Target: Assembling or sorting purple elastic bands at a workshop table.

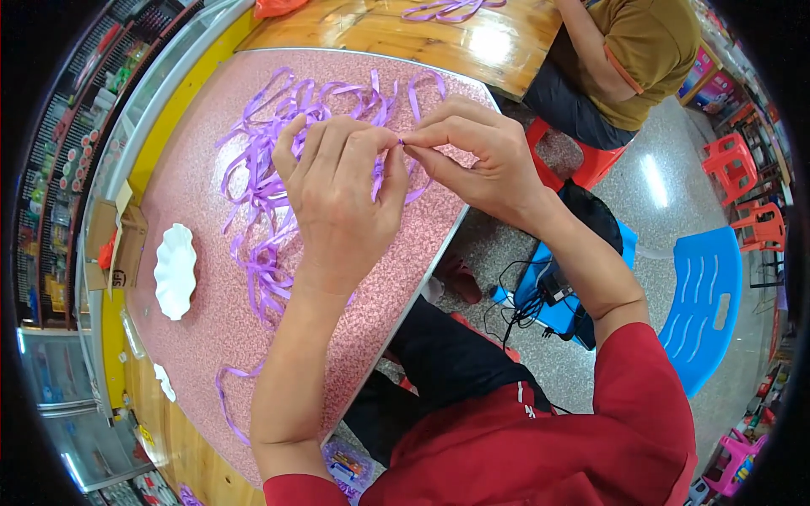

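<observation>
Above the pink speckled tabletop (181,388), the fingertips of both hands meet over a purple ribbon (401,142). My left hand (337,185) pinches it between thumb and index finger, the other fingers bent loosely. Coming from the right, my right hand (485,156) grips the same spot with thumb and index finger. The fingers hide most of this small part, so whether it is knotted cannot be seen. Behind and under my left hand lies a tangled heap of purple ribbons (266,194). One loose strand (221,392) trails near my left forearm.
A white wavy-edged dish (175,271) lies left on the table, near an open cardboard box (126,240). Another person (645,51) sits at the wooden table (354,25) beyond. Right of me stand a blue plastic chair (700,316) and a blue stool (548,308) with black cables.
</observation>
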Demonstrator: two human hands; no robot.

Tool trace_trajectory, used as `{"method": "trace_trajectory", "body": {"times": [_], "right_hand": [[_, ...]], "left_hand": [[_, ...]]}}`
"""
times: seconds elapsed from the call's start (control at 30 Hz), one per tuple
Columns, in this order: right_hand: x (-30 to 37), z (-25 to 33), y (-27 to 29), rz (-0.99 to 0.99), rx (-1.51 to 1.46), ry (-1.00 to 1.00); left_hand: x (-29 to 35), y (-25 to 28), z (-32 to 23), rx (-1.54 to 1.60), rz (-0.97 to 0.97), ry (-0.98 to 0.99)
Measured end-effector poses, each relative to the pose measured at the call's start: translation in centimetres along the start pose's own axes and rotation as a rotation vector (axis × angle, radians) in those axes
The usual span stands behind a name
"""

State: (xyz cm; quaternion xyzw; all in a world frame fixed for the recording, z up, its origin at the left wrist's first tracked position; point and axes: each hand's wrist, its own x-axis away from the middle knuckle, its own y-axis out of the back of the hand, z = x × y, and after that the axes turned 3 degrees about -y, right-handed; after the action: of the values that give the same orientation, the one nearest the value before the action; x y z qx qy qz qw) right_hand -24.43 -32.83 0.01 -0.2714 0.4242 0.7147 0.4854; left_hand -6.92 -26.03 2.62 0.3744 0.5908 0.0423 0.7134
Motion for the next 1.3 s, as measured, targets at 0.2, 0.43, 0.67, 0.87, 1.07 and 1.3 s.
{"method": "trace_trajectory", "body": {"times": [0.2,0.43,0.67,0.87,1.07,1.3], "right_hand": [[-0.3,-0.6,0.5,0.079,0.066,0.009],[0.3,-0.6,0.3,0.112,-0.112,-0.231],[0.4,-0.2,-0.3,0.094,-0.389,-0.582],[0.6,-0.4,-0.1,0.149,-0.379,-0.585],[0.5,-0.2,-0.4,0.118,-0.24,-0.447],[0.0,0.4,-0.6,0.071,-0.007,-0.137]], "left_hand": [[-0.1,-0.4,0.2,-0.01,0.013,-0.047],[0.2,-0.9,0.0,0.202,0.089,0.232],[0.3,-1.0,-0.1,0.305,-0.003,0.254],[0.7,-1.0,0.1,0.256,0.034,0.237],[0.6,-0.8,0.0,0.053,-0.011,0.051],[1.1,0.0,-0.4,0.028,0.04,0.15]]}}
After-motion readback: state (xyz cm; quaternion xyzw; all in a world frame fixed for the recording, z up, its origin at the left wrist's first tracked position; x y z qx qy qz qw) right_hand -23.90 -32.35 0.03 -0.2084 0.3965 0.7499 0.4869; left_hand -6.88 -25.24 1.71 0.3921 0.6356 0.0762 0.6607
